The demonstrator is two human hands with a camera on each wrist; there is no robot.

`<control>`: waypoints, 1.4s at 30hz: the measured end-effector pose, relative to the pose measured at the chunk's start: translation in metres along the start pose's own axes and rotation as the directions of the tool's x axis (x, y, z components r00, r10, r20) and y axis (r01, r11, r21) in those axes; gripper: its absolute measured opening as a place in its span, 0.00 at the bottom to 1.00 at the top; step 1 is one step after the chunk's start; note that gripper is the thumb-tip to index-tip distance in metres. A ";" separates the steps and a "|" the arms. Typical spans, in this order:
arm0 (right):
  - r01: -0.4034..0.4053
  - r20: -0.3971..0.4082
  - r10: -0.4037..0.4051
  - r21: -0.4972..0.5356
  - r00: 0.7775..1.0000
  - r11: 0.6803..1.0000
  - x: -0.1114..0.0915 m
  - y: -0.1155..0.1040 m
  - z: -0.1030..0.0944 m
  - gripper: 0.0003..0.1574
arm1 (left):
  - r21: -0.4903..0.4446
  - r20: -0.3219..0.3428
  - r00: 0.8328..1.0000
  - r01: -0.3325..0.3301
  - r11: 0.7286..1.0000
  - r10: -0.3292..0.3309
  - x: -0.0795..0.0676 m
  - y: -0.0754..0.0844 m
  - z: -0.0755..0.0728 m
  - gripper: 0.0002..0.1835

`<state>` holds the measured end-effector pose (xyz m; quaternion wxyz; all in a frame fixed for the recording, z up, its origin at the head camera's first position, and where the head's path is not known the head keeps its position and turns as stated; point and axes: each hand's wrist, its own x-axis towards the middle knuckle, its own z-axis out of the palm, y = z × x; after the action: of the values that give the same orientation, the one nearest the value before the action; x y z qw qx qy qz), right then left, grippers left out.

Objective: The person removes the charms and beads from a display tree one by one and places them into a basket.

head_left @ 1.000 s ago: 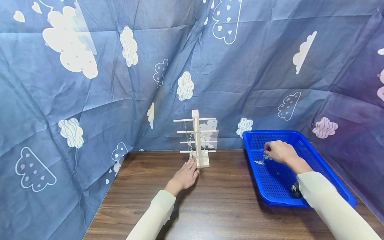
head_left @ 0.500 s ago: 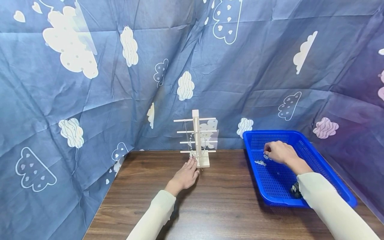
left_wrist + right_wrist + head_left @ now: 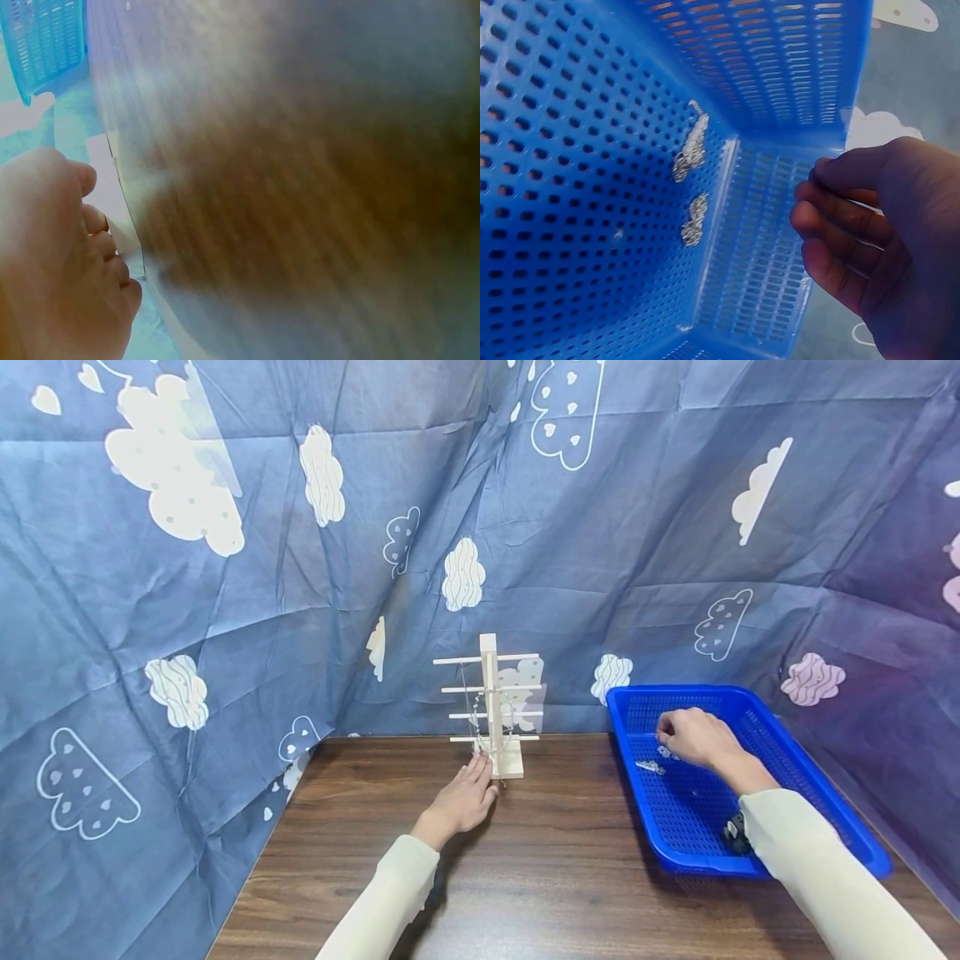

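A pale wooden stand point(image 3: 491, 710) with several crossbars stands at the back of the brown table point(image 3: 555, 860), and thin chains hang from it. My left hand point(image 3: 474, 774) lies flat on the table, fingertips against the stand's white base point(image 3: 111, 196). On the right sits a blue perforated basket point(image 3: 817, 793). My right hand point(image 3: 667, 739) hovers inside it with curled fingers point(image 3: 832, 217) and nothing visible in them. Two small silvery jewellery pieces point(image 3: 691, 144) point(image 3: 695, 220) lie on the basket floor just beside those fingers; the head view shows them too point(image 3: 649, 767).
A blue cloth with cloud prints point(image 3: 300, 568) hangs close behind the table and along its left side. A small dark object point(image 3: 733, 835) sits by my right sleeve in the basket. Bare wood lies between the stand and the basket.
My right hand has drifted slightly up and left over the basket. The two silvery pieces and my left hand have stayed where they were.
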<state>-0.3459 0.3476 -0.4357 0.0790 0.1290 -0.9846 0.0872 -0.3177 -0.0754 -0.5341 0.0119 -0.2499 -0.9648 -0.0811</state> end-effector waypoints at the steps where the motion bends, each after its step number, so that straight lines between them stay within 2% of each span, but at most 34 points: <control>1: -0.001 -0.007 0.001 0.004 1.000 1.000 0.001 -0.002 -0.001 0.07 | 0.004 0.002 1.000 0.003 1.000 -0.003 0.000 0.000 0.000 0.31; 7: 0.000 -0.045 0.003 0.047 0.999 0.999 0.005 -0.017 -0.011 0.06 | 0.010 0.010 1.000 0.005 1.000 -0.005 0.001 -0.001 0.000 0.31; 12: 0.037 -0.071 -0.033 0.064 0.997 0.997 0.008 -0.032 -0.017 0.05 | 0.017 0.011 1.000 0.003 1.000 -0.003 0.001 0.000 0.000 0.31; 28: 0.111 -0.174 -0.091 0.108 0.981 0.988 0.027 -0.087 -0.023 0.06 | 0.012 0.016 1.000 0.003 1.000 -0.003 0.001 0.001 -0.001 0.31; 42: 0.164 -0.199 -0.122 0.212 0.972 0.963 0.043 -0.135 -0.026 0.08 | 0.005 0.010 1.000 -0.002 1.000 0.002 -0.001 0.000 -0.001 0.31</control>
<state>-0.3470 0.2138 -0.3827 0.1603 0.1995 -0.9447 0.2049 -0.3169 -0.0765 -0.5333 0.0078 -0.2510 -0.9648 -0.0777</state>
